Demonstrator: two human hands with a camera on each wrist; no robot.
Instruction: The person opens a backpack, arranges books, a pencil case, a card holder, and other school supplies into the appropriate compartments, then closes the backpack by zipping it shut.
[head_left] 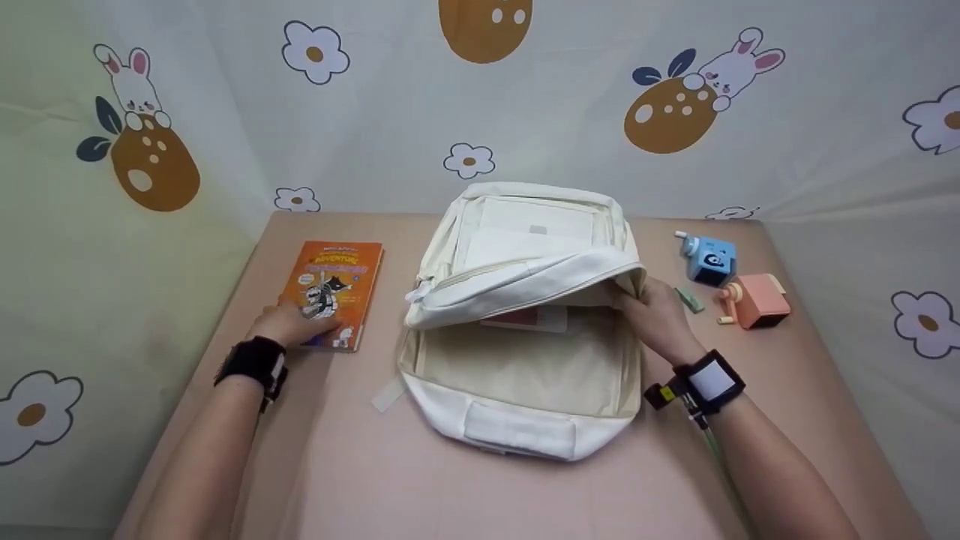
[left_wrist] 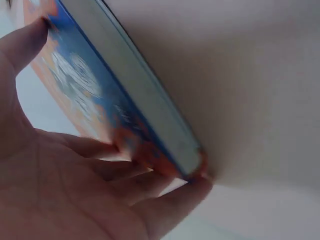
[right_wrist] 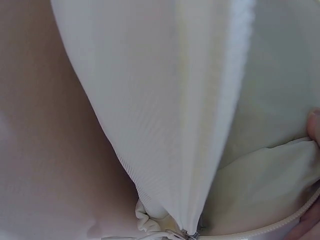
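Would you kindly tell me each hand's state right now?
Left hand: holding the orange book.
Right hand: holding the raised flap of the white backpack.

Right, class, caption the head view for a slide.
Left hand grips an orange book, right hand holds a white backpack open.

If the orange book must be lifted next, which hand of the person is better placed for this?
Probably the left hand: its fingers touch the orange book. The right hand is farther away and holds up the flap of the backpack, which might fall if released.
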